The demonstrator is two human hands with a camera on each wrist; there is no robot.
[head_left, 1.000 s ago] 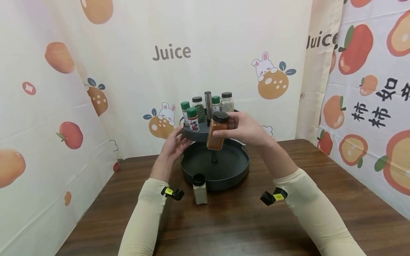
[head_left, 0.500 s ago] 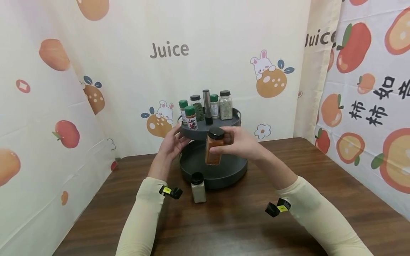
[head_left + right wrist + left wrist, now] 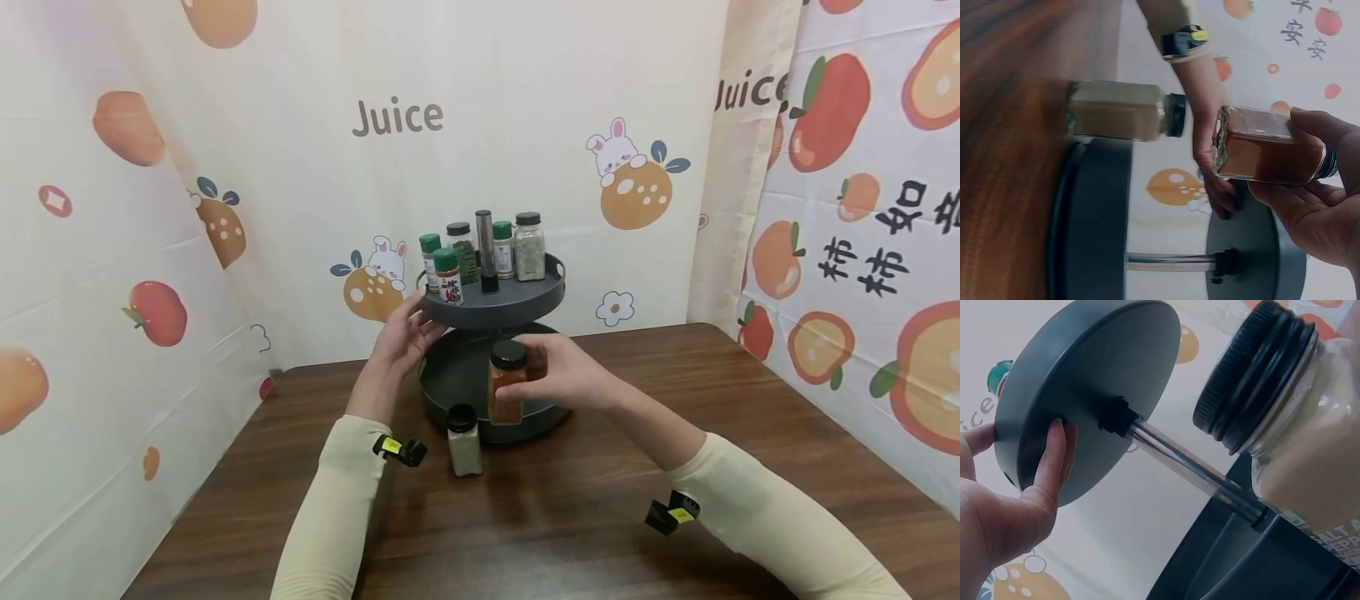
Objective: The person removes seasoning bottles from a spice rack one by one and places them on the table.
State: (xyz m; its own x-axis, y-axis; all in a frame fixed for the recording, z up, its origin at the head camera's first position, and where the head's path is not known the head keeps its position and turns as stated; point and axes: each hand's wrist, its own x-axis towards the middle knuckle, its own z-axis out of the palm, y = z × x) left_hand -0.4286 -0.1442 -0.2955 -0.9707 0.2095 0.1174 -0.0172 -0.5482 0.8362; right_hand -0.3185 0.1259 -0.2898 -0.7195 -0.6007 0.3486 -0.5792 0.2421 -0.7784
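Note:
My left hand point(image 3: 401, 333) grips the left rim of the upper tier point(image 3: 510, 302) of a dark grey two-tier turntable, with fingers under the tier in the left wrist view. In my right hand point(image 3: 570, 375) is a square glass spice jar point(image 3: 504, 407) of orange-brown powder with a black lid. It is held upright in front of the lower tray point(image 3: 448, 358), clear of the table in the right wrist view. A second spice jar point(image 3: 467, 452), beige inside and black-lidded, stands on the table before the lower tray.
The upper tier carries several spice bottles, among them a red-labelled bottle point(image 3: 449, 282) and a jar of pale flakes point(image 3: 529, 250). A metal post point(image 3: 487, 250) rises at its middle. Fruit-printed curtains point(image 3: 525, 83) enclose the wooden table point(image 3: 600, 517).
My right hand has lowered the orange-brown spice jar from beside the upper tier to in front of the lower tray. My left hand stays on the upper tier's rim.

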